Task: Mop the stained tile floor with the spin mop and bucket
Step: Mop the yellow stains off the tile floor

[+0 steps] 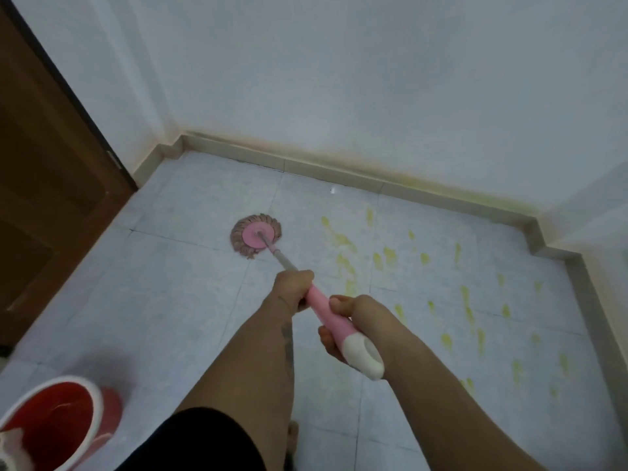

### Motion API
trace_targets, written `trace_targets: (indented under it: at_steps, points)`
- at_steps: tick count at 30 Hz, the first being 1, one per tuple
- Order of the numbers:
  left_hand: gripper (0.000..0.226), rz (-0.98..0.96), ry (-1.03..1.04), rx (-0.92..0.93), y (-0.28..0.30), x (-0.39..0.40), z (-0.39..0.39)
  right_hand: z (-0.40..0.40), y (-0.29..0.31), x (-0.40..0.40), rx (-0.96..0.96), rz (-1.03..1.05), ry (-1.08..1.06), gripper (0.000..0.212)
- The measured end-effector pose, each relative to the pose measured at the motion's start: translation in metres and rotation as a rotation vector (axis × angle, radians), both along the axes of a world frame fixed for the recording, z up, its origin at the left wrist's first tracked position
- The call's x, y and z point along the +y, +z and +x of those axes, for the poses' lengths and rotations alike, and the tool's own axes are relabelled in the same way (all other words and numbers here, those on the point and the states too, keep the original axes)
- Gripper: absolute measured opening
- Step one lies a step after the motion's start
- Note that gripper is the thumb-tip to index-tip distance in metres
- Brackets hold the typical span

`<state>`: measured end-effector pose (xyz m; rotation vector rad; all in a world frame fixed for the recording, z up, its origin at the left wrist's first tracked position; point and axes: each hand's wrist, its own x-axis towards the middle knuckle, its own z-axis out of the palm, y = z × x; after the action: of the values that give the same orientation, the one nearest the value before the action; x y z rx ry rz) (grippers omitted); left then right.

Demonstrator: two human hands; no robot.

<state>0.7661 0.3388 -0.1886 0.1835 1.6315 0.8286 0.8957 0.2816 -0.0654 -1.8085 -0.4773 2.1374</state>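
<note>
Pink plastic and bare metal make up the one spin mop with its round stringy head (255,236), which lies flat on the pale tile floor (176,300) near the far wall's beige skirting board (306,164). Two hands grasp its handle: the left hand (295,287) is wrapped round the pink grip where the metal pole begins, and the right hand (343,326) curls round it just below, beside the white end cap. One red bucket with a white rim (54,423) stands at the lower left, well apart from the mop head. Many yellow stains (390,256), too many to count, spread to the right of the mop head, towards the skirting. One brown wooden door (44,185) bounds the left side; open tile lies between it and the mop.
</note>
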Motion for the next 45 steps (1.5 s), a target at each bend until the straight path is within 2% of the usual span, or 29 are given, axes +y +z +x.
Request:
trace_targets:
  at_steps: [7, 15, 23, 26, 30, 32, 39, 45]
  points:
    - [0.034, 0.049, -0.054, -0.065, 0.018, 0.002, 0.043, 0.044, 0.035, 0.004, -0.117, -0.015, 0.051, 0.034]
    - [0.041, 0.050, -0.240, -0.215, 0.065, -0.044, 0.178, 0.176, 0.111, -0.038, -0.243, 0.046, 0.281, 0.032]
    - [0.016, 0.055, -0.433, -0.264, 0.094, -0.079, 0.275, 0.271, 0.151, -0.071, -0.270, 0.017, 0.361, 0.029]
    - [0.009, 0.048, -0.444, -0.269, 0.093, -0.068, 0.283, 0.280, 0.143, -0.058, -0.265, -0.006, 0.372, 0.032]
    - [0.032, 0.027, -0.396, -0.216, 0.077, -0.039, 0.277, 0.270, 0.117, -0.031, -0.271, -0.006, 0.354, 0.035]
    - [0.036, 0.028, -0.366, -0.199, 0.063, -0.017, 0.267, 0.257, 0.098, -0.013, -0.276, 0.006, 0.346, 0.036]
    - [0.018, -0.026, -0.271, -0.137, 0.018, 0.107, 0.216, 0.193, 0.027, 0.104, -0.264, 0.046, 0.277, 0.037]
    - [0.018, 0.003, -0.267, -0.011, -0.012, 0.199, 0.174, 0.151, -0.020, 0.190, -0.214, 0.015, 0.193, 0.036]
